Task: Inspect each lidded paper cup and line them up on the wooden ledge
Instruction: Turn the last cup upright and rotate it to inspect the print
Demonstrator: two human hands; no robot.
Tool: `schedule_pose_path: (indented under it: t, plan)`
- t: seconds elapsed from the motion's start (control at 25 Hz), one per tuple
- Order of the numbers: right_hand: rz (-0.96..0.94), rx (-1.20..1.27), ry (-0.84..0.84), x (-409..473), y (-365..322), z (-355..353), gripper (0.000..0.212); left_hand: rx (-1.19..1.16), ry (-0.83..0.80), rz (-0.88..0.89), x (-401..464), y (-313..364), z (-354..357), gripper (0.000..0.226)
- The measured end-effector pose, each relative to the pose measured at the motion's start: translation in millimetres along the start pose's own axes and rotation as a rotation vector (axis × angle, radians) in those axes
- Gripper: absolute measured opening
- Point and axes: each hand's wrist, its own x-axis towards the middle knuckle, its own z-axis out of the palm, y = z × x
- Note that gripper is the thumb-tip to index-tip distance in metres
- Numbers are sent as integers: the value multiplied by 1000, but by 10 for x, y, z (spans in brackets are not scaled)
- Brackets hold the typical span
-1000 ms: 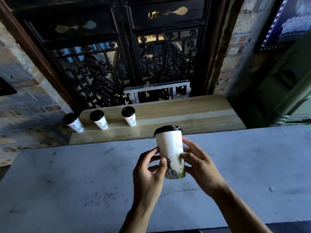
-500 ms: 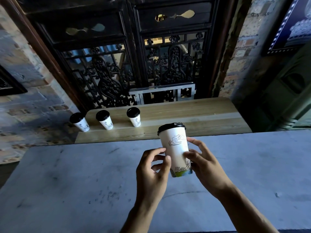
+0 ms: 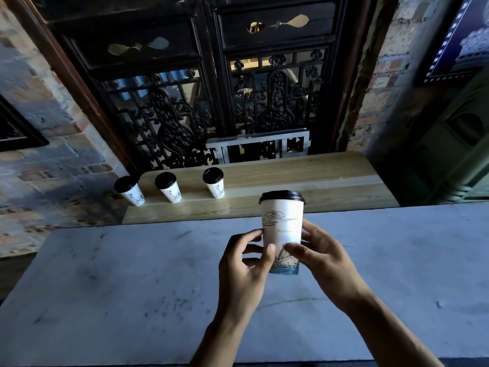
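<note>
I hold a white paper cup [image 3: 282, 226] with a black lid upright above the grey counter [image 3: 132, 282]. Line drawings of a cloud and a bridge show on its side. My left hand [image 3: 243, 266] pinches its lower left side with thumb and fingertips. My right hand [image 3: 321, 256] grips its lower right side. Three more lidded cups stand in a row at the left of the wooden ledge [image 3: 304, 178]: one at the far left end [image 3: 130, 190], a second [image 3: 168, 186] and a third [image 3: 214, 182].
Behind the ledge rises a dark carved wooden screen [image 3: 206, 102], with a small metal frame [image 3: 258, 144] at its foot. Brick walls flank it. A framed picture [image 3: 465, 38] hangs at the upper right and a dark green cabinet [image 3: 455, 144] stands to the right.
The cup has turned in my fingers: the dark drawing near its base has given way to a cloud and a bridge. Both hands shifted slightly on it.
</note>
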Motion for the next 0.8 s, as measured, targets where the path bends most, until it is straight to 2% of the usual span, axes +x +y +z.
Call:
schedule_pose_path:
  t: [0.24, 0.36, 0.48, 0.6, 0.72, 0.8]
  plan:
    - [38, -47, 121, -24, 46, -17, 69, 39, 7, 73, -15, -54, 0, 26]
    - [32, 36, 158, -30, 76, -23, 59, 43, 42, 33, -42, -84, 28, 31]
    - [67, 127, 184, -35, 95, 0, 43, 29, 97, 5, -62, -63, 36, 22]
    - [72, 155, 204, -53, 112, 15, 39, -13, 115, -19, -82, -29, 26, 11]
    - [11, 138, 211, -56, 130, 23, 35, -64, 86, -39, -97, 10, 17, 22]
    - [-1, 130, 231, -49, 136, 4, 41, -38, 93, -31, -95, -11, 9, 18]
